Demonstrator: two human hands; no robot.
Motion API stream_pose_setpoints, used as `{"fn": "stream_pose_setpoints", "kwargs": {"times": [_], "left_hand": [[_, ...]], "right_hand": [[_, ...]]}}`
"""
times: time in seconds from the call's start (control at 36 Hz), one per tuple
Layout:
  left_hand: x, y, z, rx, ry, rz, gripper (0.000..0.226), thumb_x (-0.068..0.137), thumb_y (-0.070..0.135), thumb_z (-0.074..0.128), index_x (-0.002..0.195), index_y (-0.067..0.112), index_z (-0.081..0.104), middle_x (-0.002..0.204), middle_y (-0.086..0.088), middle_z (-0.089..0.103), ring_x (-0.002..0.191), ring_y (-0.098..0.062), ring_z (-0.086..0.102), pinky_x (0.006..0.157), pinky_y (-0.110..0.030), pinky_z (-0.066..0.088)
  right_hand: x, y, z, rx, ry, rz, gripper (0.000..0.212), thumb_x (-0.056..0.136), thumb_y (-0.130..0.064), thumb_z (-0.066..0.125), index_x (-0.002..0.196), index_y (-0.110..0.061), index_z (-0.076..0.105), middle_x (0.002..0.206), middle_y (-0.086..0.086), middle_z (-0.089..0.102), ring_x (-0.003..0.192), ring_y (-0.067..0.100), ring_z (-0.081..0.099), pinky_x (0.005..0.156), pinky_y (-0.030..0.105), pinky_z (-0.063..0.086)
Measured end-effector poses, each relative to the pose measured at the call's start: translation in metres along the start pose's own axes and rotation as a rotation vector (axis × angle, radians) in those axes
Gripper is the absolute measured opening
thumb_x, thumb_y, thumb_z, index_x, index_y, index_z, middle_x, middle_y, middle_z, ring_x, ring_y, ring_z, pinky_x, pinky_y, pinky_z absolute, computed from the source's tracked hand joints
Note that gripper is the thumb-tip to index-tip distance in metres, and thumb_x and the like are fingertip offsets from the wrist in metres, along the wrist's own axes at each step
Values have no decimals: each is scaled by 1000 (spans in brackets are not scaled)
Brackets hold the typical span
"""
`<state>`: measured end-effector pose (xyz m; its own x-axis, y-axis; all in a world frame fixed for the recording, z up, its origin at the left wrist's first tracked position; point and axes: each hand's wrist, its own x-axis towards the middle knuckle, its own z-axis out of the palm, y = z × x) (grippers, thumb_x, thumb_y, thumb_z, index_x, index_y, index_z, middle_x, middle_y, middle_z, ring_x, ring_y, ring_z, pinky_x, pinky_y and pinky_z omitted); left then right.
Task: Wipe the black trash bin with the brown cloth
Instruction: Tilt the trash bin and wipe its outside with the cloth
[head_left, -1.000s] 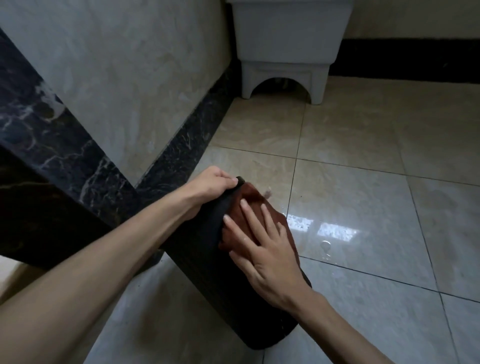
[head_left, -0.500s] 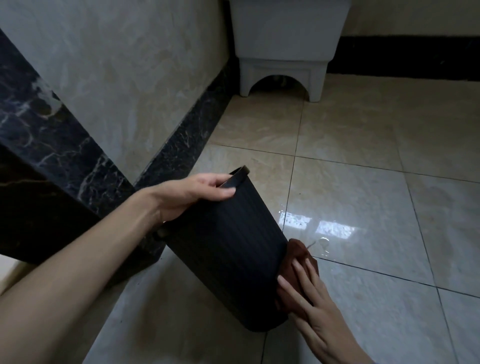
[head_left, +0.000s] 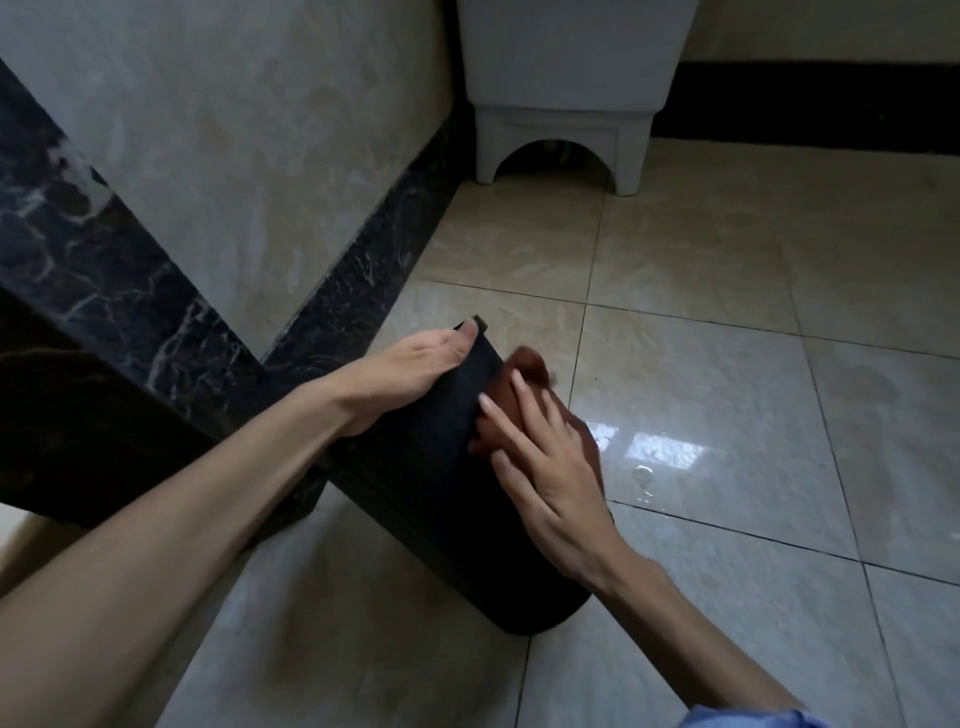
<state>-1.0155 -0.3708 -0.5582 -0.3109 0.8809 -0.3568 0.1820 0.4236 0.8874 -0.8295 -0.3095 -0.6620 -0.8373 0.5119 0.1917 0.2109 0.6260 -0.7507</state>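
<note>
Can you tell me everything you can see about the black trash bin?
The black trash bin looks like dark plastic with fine ribbing. It is tilted, rim end farther away, rounded base nearer the camera, over the floor tiles. The left hand grips its rim. The right hand presses the brown cloth flat against its side. Its inside is hidden.

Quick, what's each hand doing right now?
Left hand: closed on the rim of the black trash bin.
Right hand: open, fingers flat, pressing the brown cloth against the bin.
</note>
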Motion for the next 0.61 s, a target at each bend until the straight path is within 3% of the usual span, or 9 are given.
{"fn": "stream_pose_setpoints", "kwargs": {"times": [0.06,0.11,0.19,0.28,0.33,0.5,0.61], "left_hand": [[6,5,9,-14,4,13,51,105,44,32,93,12,70,71,4,76,64,-4,69,58,-16,54],[10,4,11,-38,37,28,52,106,42,29,80,18,67,57,14,70,54,5,65,49,-8,46],[10,-6,4,-78,69,-3,53,103,49,36,90,14,73,73,3,78,67,-8,73,55,-17,55],[5,-16,-4,-65,73,-18,45,105,39,41,106,5,71,96,-13,78,83,-21,74,71,-29,61],[4,-19,-9,-23,89,-21,44,106,37,44,111,1,69,104,-14,76,89,-24,73,76,-31,59],[7,-11,-1,27,85,-36,39,105,36,46,105,5,70,86,-2,76,73,-9,72,61,-20,56],[14,1,7,62,93,-51,42,105,38,46,111,2,67,95,-9,75,77,-14,70,67,-27,57]], "right_hand": [[19,-16,-3,-19,-5,-57,52,100,-65,15,151,-59,15,168,-24,-7,157,17,-11,125,58,6],[29,-23,-3,-61,-31,-85,54,100,-63,15,154,-55,12,168,-23,-10,157,18,-13,124,59,5],[22,-12,0,-259,-62,-178,59,102,-59,23,158,-47,9,170,-15,-8,157,23,-11,121,64,13],[-6,13,1,-383,-102,-221,59,102,-58,29,158,-47,13,171,-10,1,158,29,-3,119,65,20],[-34,32,1,-407,-114,-210,59,101,-59,31,157,-48,17,171,-8,7,157,33,5,117,67,23],[-115,89,-1,-299,-57,-98,55,103,-53,38,156,-41,30,170,-2,17,157,37,9,108,77,30],[-116,77,6,-173,37,-15,51,105,-49,36,155,-40,34,169,-5,19,157,34,7,111,77,26]]}}
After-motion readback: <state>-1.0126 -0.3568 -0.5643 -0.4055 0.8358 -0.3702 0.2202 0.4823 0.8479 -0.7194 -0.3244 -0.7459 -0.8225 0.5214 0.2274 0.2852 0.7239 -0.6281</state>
